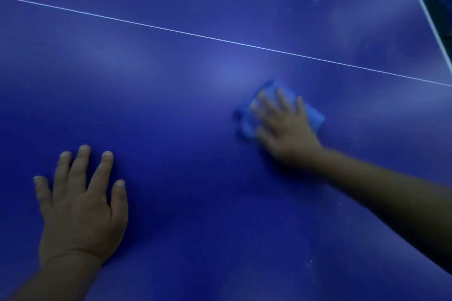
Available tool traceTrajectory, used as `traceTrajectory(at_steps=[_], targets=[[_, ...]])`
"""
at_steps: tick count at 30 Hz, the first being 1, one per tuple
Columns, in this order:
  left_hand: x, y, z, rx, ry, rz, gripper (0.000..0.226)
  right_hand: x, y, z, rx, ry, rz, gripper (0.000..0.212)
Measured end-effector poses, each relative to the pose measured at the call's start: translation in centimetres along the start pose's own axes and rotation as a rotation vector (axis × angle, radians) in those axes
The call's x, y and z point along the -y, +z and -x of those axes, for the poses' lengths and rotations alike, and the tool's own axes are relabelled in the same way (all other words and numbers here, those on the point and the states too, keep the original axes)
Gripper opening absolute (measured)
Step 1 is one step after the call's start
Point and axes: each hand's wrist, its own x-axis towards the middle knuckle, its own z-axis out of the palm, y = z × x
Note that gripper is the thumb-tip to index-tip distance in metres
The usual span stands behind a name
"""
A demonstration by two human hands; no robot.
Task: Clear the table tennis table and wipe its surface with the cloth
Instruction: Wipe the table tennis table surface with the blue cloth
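The right hand (285, 127) presses flat, fingers extended, on the blue cloth (315, 115), which lies on the blue table (171, 80) below the white line (195, 34). The left hand (80, 205) rests flat on the table, fingers spread, well apart from the cloth.

Two bare forearms end in two bare hands, with no sleeve edge showing on either arm. The left hand (80, 205) is sharp enough to read: short, rounded fingernails, pale at the tips, creases across the knuckles, and a fold line at the wrist just behind the hand. The right hand (286, 129) is blurred, so its nails and knuckles cannot be made out. The right forearm is seen longer than the left.
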Motion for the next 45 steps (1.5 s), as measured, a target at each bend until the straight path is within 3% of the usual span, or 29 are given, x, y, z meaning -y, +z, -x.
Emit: traceTrajectory(at_steps=[2, 4, 6, 9, 11, 14, 19, 21, 22, 25, 27, 30, 37, 40, 42, 45], targets=[[-0.1, 0.1, -0.1, -0.002, -0.001, -0.002, 0.064, 2.5, 0.4, 6.3, 0.06, -0.476, 0.035, 0.055], [-0.1, 0.1, -0.1, -0.001, -0.006, -0.014, 0.064, 0.6, -0.1, 7.0, 0.11, -0.672, 0.036, 0.054], [-0.1, 0.0, -0.1, 0.001, -0.007, -0.009, 0.064, -3.3, 0.1, 2.7, 0.048, -0.495, 0.091, 0.057], [-0.1, 0.0, -0.1, 0.0, 0.002, -0.019, 0.064, -9.0, -1.1, -5.0, 0.016, 0.191, -0.011, 0.074], [-0.3, -0.2, -0.1, -0.006, 0.004, -0.009, 0.065, -10.8, -1.7, -6.7, 0.008, 0.44, -0.058, 0.076], [-0.2, -0.4, 0.1, -0.011, 0.011, 0.004, 0.066, -8.7, -1.0, -4.1, 0.005, 0.345, -0.009, 0.074], [-0.4, -0.8, 0.1, 0.003, 0.012, 0.024, 0.067, -1.1, 0.5, 12.2, 0.062, -0.32, 0.052, 0.057], [-0.5, -0.9, 0.2, 0.001, 0.015, 0.021, 0.067, -2.4, 0.0, 11.6, 0.084, -0.422, 0.05, 0.056], [-0.6, -0.9, 0.2, -0.001, 0.014, 0.019, 0.066, -3.8, 0.1, 9.4, 0.047, -0.369, 0.063, 0.057], [-0.7, -1.0, 0.3, -0.004, 0.014, 0.015, 0.066, -7.3, -0.5, 0.1, -0.015, 0.149, 0.004, 0.07], [-0.7, -1.0, 0.4, -0.005, 0.018, 0.017, 0.067, -8.1, -0.9, -3.3, -0.014, 0.368, -0.043, 0.074], [-0.7, -0.9, 0.4, 0.0, 0.019, 0.025, 0.068, -6.6, -0.4, -1.9, -0.015, 0.336, -0.031, 0.075], [-0.9, -1.2, 0.5, 0.013, 0.021, 0.042, 0.069, 7.2, 1.5, 20.8, -0.022, -0.148, -0.033, 0.057], [-0.8, -1.3, 0.7, 0.026, 0.026, 0.042, 0.071, 7.2, 1.3, 23.1, 0.066, -0.312, -0.045, 0.056], [-0.6, -1.3, 0.6, 0.042, 0.038, 0.046, 0.074, 4.8, 1.8, 19.5, 0.046, -0.191, -0.004, 0.057], [-0.2, -1.7, 0.2, 0.087, 0.057, 0.122, 0.079, 2.4, 0.9, 13.5, -0.006, 0.258, -0.079, 0.069]])
